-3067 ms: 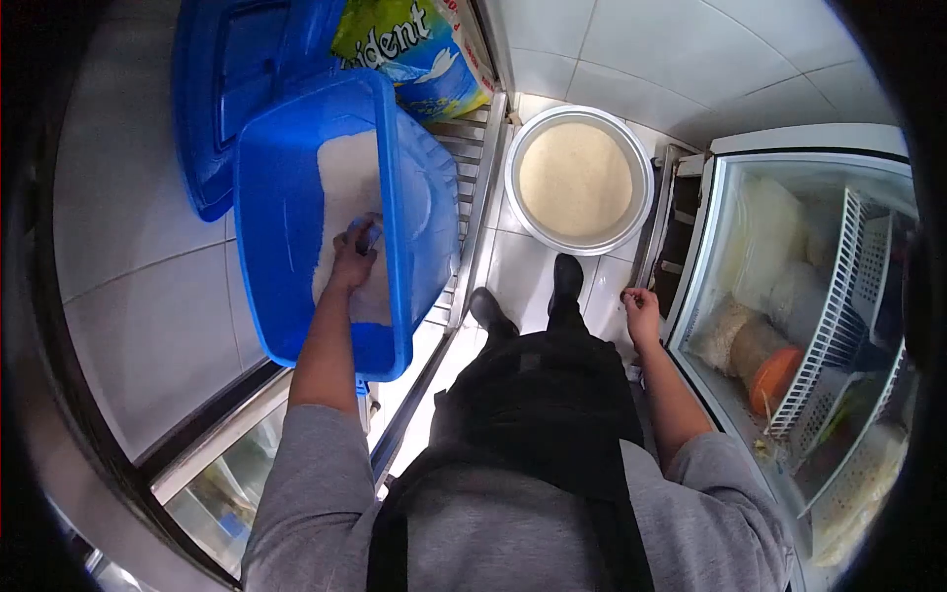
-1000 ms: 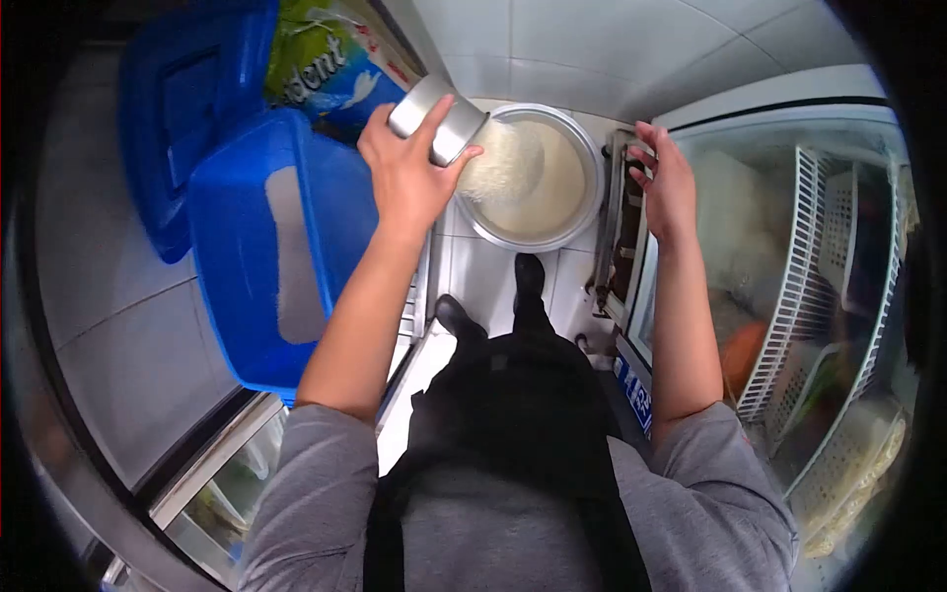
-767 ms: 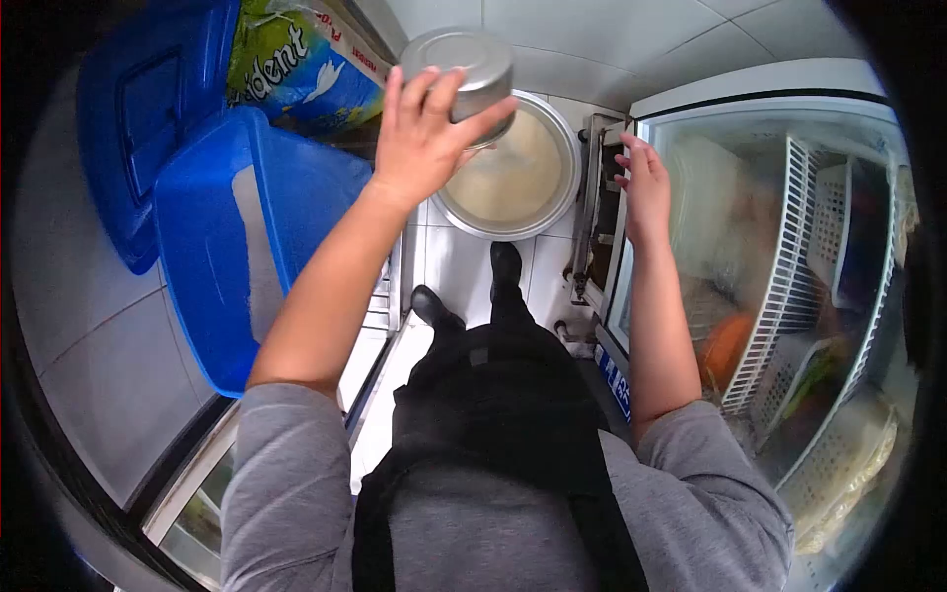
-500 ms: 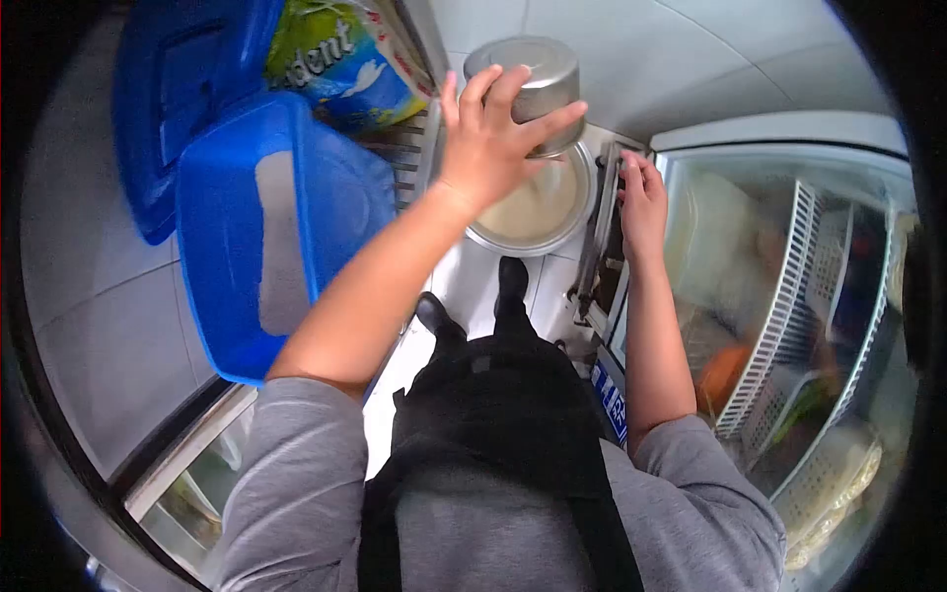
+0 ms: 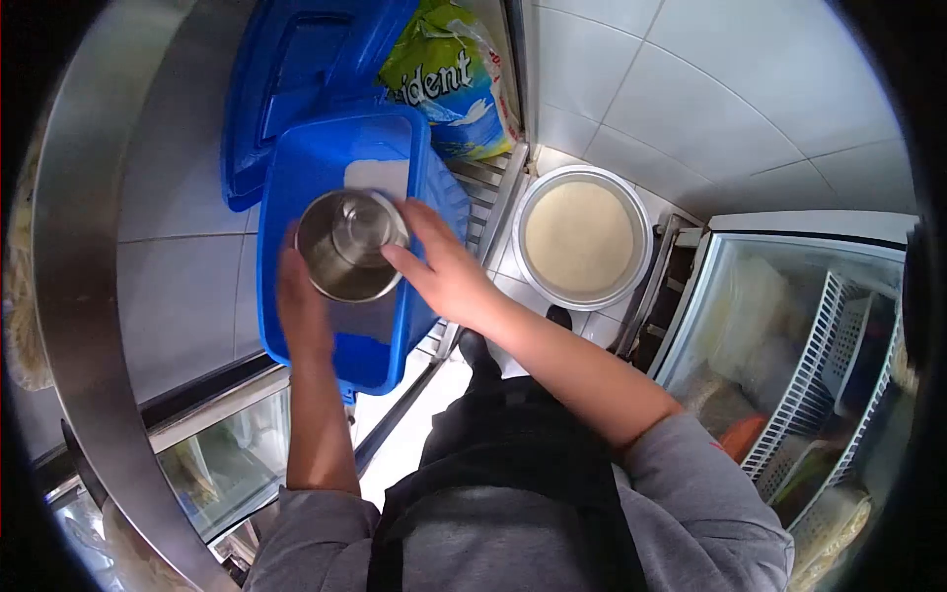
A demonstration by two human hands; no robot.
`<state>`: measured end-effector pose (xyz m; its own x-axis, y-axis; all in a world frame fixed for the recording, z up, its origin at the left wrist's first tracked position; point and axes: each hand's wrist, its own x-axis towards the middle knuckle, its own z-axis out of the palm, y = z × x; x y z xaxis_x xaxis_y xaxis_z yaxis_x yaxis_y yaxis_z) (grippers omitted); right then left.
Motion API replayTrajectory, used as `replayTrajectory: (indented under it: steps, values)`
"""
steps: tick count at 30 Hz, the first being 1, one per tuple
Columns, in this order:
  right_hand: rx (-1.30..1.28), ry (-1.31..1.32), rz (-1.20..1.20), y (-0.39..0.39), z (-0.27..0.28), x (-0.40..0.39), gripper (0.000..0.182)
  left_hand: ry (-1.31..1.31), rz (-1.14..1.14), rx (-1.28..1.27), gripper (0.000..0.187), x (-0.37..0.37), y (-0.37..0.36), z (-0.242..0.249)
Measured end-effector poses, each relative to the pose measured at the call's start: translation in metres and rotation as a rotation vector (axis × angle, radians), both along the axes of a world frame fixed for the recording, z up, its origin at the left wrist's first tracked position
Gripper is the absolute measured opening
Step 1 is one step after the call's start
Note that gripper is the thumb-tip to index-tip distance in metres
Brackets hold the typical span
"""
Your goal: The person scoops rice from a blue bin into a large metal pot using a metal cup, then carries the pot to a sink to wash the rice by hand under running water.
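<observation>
A cylindrical steel pot [image 5: 340,271] is held over the blue plastic bin [image 5: 397,326], its mouth turned up toward me. Inside the pot shows a bright round shape, perhaps a reflection. My left hand [image 5: 308,311], smeared by motion, is closed on the pot's left side. My right hand [image 5: 439,264] grips its right side, with thumb and fingers at the rim. Pale, fine contents [image 5: 377,178] lie in the bin, partly hidden by the pot. On the floor to the right, a round metal basin [image 5: 641,242] holds cream-coloured, grain-like contents [image 5: 580,237].
A blue lid [image 5: 296,74] leans behind the bin. Beside it stands a green and blue printed sack [image 5: 449,89] on a slatted metal rack [image 5: 493,197]. A glass-fronted fridge [image 5: 735,296] with white baskets is at right. A steel edge [image 5: 84,296] curves along the left.
The pot has moved left from above the basin to over the bin, tipped from bottom up to mouth up. My right hand has left the fridge side and joined it. The view has shifted left.
</observation>
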<state>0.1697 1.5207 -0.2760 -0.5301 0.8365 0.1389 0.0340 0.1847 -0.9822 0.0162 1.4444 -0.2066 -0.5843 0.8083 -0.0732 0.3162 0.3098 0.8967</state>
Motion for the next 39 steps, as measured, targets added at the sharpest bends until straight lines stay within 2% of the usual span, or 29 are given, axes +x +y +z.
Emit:
replayTrajectory:
  steps: [2, 4, 6, 8, 9, 11, 12, 14, 15, 17, 19, 21, 22, 23, 24, 25, 26, 28, 29, 31, 33, 34, 36, 37, 38, 39]
  values:
    - [-0.008, -0.079, -0.044, -0.003, -0.007, -0.020, 0.051, 0.374, 0.272, -0.079, 0.068, -0.063, 0.000, -0.013]
    - [-0.055, -0.038, -0.001, -0.008, -0.015, -0.025, 0.050, 0.779, 0.339, -0.066, 0.078, -0.113, 0.029, 0.000]
    - [-0.098, -0.006, 0.051, -0.017, -0.023, -0.028, 0.048, 0.779, 0.334, -0.039, 0.086, -0.176, 0.062, -0.021]
    - [-0.061, -0.072, 0.063, -0.030, -0.030, -0.027, 0.041, 0.855, 0.305, -0.246, 0.079, -0.238, 0.092, -0.062]
    - [-0.024, -0.098, 0.098, -0.031, -0.032, -0.024, 0.037, 0.851, 0.308, -0.242, 0.079, -0.252, 0.098, -0.069]
    - [0.030, -0.105, 0.161, -0.030, -0.042, -0.017, 0.037, 1.027, 0.296, -0.454, 0.061, -0.266, 0.103, -0.076]
    - [0.082, -0.107, 0.222, -0.029, -0.046, -0.015, 0.036, 1.024, 0.301, -0.450, 0.061, -0.265, 0.102, -0.074]
    - [0.118, -0.116, 0.251, -0.027, -0.050, -0.010, 0.036, 1.171, 0.348, -0.346, 0.044, -0.264, 0.101, -0.065]
    - [0.142, -0.120, 0.279, -0.027, -0.050, -0.008, 0.037, 1.172, 0.354, -0.344, 0.044, -0.260, 0.100, -0.055]
    - [0.084, -0.137, 0.286, -0.021, -0.044, -0.009, 0.038, 1.556, 0.256, -0.075, 0.036, -0.246, 0.098, -0.024]
    - [0.023, -0.154, 0.295, -0.012, -0.040, -0.015, 0.038, 1.608, 0.227, -0.039, 0.034, -0.196, 0.090, 0.021]
    - [-0.240, 0.057, 0.173, 0.007, -0.036, -0.026, 0.041, 1.668, 0.162, -0.021, 0.031, -0.159, 0.068, 0.038]
    - [-0.461, 0.176, 0.147, 0.022, -0.025, -0.030, 0.045, 1.679, 0.132, -0.044, 0.031, -0.146, 0.051, 0.040]
    - [-0.685, 0.295, 0.119, 0.037, -0.009, -0.033, 0.049, 1.594, 0.121, -0.157, 0.034, -0.129, 0.031, 0.031]
    - [-0.790, 0.478, 0.013, 0.050, 0.005, -0.034, 0.060, 1.507, 0.109, -0.261, 0.038, -0.112, 0.014, 0.016]
    - [-0.867, 0.636, -0.054, 0.069, 0.007, -0.036, 0.068, 1.523, 0.128, -0.244, 0.045, -0.094, 0.000, 0.002]
    - [-0.913, 0.718, -0.132, 0.089, 0.014, -0.036, 0.071, 1.538, 0.141, -0.227, 0.052, -0.077, -0.012, -0.011]
    - [-0.987, 0.723, -0.254, 0.127, 0.018, -0.034, 0.079, 1.380, 0.142, -0.277, 0.062, -0.055, -0.022, -0.029]
    - [-1.010, 0.647, -0.258, 0.146, 0.010, -0.037, 0.076, 1.379, 0.143, -0.276, 0.062, -0.051, -0.022, -0.037]
    - [-1.038, 0.564, -0.252, 0.176, -0.016, -0.049, 0.073, 1.410, -0.013, -0.223, 0.069, -0.044, -0.024, -0.050]
    - [-1.089, 0.319, -0.300, 0.191, -0.040, -0.062, 0.062, 1.429, -0.050, -0.242, 0.071, -0.025, -0.023, -0.061]
    - [-1.095, 0.319, -0.288, 0.189, -0.045, -0.066, 0.062, 1.448, -0.094, -0.254, 0.073, -0.018, -0.023, -0.065]
    - [-1.072, 0.256, -0.498, 0.187, -0.055, -0.075, 0.046, 1.438, -0.079, -0.266, 0.074, -0.014, -0.028, -0.074]
    - [-1.006, 0.554, -0.336, 0.182, -0.062, -0.080, 0.032, 1.418, -0.073, -0.273, 0.075, -0.012, -0.032, -0.076]
    - [-1.011, 0.555, -0.330, 0.182, -0.067, -0.085, 0.032, 1.422, -0.071, -0.279, 0.075, -0.012, -0.038, -0.077]
    - [-0.929, 0.605, -0.228, 0.180, -0.066, -0.087, 0.035, 1.408, -0.055, -0.309, 0.074, -0.009, -0.042, -0.071]
